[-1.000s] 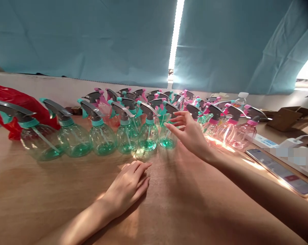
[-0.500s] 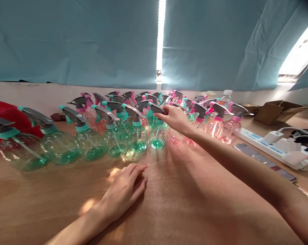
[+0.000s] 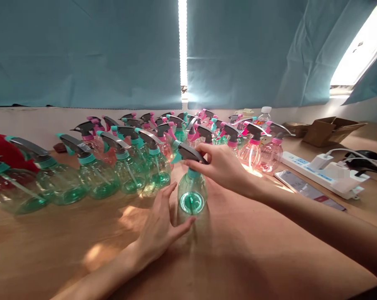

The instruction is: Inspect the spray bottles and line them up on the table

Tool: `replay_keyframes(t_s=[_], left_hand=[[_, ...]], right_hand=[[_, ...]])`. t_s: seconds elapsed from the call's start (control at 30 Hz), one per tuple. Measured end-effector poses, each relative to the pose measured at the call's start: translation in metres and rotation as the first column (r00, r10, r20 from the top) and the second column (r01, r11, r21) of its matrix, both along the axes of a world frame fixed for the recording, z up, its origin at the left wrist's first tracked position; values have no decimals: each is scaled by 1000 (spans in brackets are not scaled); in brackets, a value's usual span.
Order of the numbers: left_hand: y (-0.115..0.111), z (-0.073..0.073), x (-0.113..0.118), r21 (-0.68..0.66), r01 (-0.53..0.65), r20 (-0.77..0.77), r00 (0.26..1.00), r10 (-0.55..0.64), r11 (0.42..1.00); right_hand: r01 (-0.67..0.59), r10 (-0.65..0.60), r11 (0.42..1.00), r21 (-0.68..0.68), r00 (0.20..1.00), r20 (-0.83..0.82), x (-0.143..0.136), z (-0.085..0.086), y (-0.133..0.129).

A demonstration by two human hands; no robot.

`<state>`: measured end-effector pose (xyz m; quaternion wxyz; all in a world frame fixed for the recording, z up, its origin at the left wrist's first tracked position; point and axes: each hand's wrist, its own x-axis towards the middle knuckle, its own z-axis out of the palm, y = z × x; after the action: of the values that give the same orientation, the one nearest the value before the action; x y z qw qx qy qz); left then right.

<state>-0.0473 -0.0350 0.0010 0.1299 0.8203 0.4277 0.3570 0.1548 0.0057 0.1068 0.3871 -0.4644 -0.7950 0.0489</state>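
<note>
A clear green spray bottle (image 3: 192, 195) with a grey trigger head and teal collar stands on the wooden table (image 3: 226, 258), pulled forward out of the group. My right hand (image 3: 221, 166) grips its grey trigger head from the right. My left hand (image 3: 160, 227) is spread open beside the bottle's base, thumb toward its lower body; actual contact is unclear. Behind stand a row of green spray bottles (image 3: 94, 177) and a cluster of pink spray bottles (image 3: 259, 152).
A red plastic bag (image 3: 2, 152) lies at the far left. To the right are a phone (image 3: 307, 191), a white power strip (image 3: 326, 177) with plugs and black cables, and cardboard boxes (image 3: 330, 129). Blue curtains hang behind the table.
My right hand reached to the front green bottle, took its trigger head and drew it toward me out of the row. My left hand lifted from flat and opened toward the bottle's base.
</note>
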Motion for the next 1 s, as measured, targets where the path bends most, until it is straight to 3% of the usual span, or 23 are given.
replay_keyframes(t_s=[0.1, 0.23, 0.3, 0.47, 0.7, 0.87, 1.0], left_hand=[[-1, -1, 17, -89, 83, 18, 997, -82, 993], [-2, -2, 36, -130, 182, 32, 983, -179, 975], [0, -3, 44, -141, 215, 44, 977, -211, 966], [8, -6, 65, -162, 264, 39, 964, -261, 951], [18, 3, 85, -132, 349, 39, 937, -347, 928], [22, -1, 90, -193, 351, 75, 936, -343, 916], [28, -5, 82, -232, 318, 9, 946, -325, 919]], right_hand=[[-67, 66, 998, -16, 996, -60, 13, -4, -20], [-311, 308, 950, 6, 938, -160, 35, -18, -29], [-366, 360, 931, 7, 912, -196, 43, -30, -29], [-329, 293, 942, -72, 907, -302, 50, -45, -27], [-460, 305, 853, -245, 821, -482, 61, -29, -19], [-421, 301, 882, -212, 849, -434, 71, -32, -12], [-367, 267, 915, -171, 864, -426, 76, -38, 0]])
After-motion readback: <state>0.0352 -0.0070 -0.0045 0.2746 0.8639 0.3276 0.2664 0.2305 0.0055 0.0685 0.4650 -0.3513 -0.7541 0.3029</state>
